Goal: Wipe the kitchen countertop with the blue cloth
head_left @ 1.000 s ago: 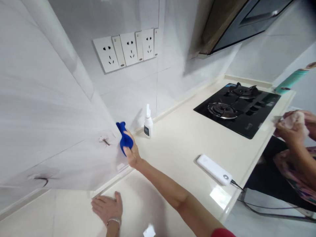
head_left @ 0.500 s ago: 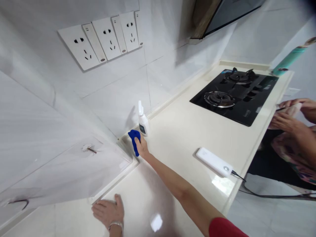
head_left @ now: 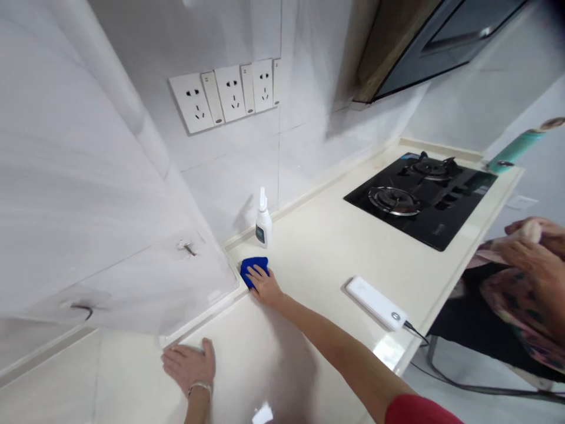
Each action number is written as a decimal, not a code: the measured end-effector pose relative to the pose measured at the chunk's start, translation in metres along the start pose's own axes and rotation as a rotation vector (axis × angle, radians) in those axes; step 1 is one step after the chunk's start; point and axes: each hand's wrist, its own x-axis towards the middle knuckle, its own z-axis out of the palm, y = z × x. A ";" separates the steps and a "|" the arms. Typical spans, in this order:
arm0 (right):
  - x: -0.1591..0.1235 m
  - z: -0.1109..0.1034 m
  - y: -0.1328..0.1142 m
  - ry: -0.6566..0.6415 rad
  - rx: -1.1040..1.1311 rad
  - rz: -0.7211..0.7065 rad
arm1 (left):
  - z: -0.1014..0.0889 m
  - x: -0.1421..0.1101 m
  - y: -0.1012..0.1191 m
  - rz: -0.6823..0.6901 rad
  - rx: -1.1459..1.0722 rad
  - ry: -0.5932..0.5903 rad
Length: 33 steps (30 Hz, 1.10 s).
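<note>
My right hand presses a blue cleaning cloth onto the cream countertop, against the wall's inner corner. Its fingers lie over the cloth, slightly apart, and cover part of it. Just behind the cloth a white spray bottle with a dark label stands upright by the wall, apart from my hand. My left hand, a bracelet at its wrist, rests flat and open on the counter below the wall ledge, holding nothing.
A white oblong device with a cable lies on the counter. Further back is a black gas hob, near a teal cylinder. Wires poke from the wall at left. Another person's hands hold pale material at right.
My right hand has gone from gripping the bunched cloth near the bottle to pressing it flatter in the corner. The left hand stays put. The camera view has shifted.
</note>
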 end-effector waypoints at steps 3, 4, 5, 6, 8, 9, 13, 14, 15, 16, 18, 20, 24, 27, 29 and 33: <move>-0.056 0.004 -0.008 -0.028 0.006 -0.031 | -0.002 0.000 -0.001 -0.007 -0.024 -0.025; -0.074 0.009 -0.013 -0.050 0.036 -0.064 | -0.003 0.000 -0.001 -0.011 -0.031 -0.033; -0.093 0.016 -0.020 -0.072 0.075 -0.113 | -0.004 0.001 -0.002 -0.017 -0.037 -0.039; -0.111 0.025 -0.028 -0.093 0.119 -0.174 | -0.005 0.001 -0.002 -0.019 -0.043 -0.043; -0.143 0.044 -0.047 -0.091 0.204 -0.283 | -0.007 0.002 -0.003 -0.015 -0.050 -0.049; -0.157 0.054 -0.057 -0.075 0.242 -0.323 | -0.009 0.002 -0.004 -0.012 -0.047 -0.054; -0.196 0.068 -0.087 0.001 0.326 -0.334 | -0.017 0.004 -0.017 0.051 0.008 -0.138; -0.201 0.065 -0.089 0.004 0.330 -0.317 | -0.019 0.005 -0.023 0.088 0.026 -0.168; -0.206 0.060 -0.087 0.007 0.331 -0.293 | -0.021 0.005 -0.030 0.131 0.044 -0.195; -0.209 0.053 -0.083 0.013 0.328 -0.263 | -0.023 0.005 -0.037 0.175 0.062 -0.220; -0.216 0.038 -0.068 0.054 0.302 -0.166 | -0.027 0.005 -0.050 0.246 0.094 -0.267; -0.223 0.023 -0.048 0.127 0.248 -0.021 | -0.031 0.004 -0.061 0.291 0.116 -0.295; -0.241 0.002 -0.012 0.226 0.112 0.228 | -0.042 0.003 -0.072 0.290 0.141 -0.280; -0.253 -0.006 0.002 0.251 0.027 0.345 | -0.047 0.006 -0.079 0.256 0.160 -0.254; -0.258 -0.007 0.004 0.259 -0.020 0.389 | -0.046 0.010 -0.085 0.231 0.152 -0.244; -0.259 -0.005 0.001 0.236 -0.103 0.411 | -0.036 0.019 -0.096 0.224 0.120 -0.262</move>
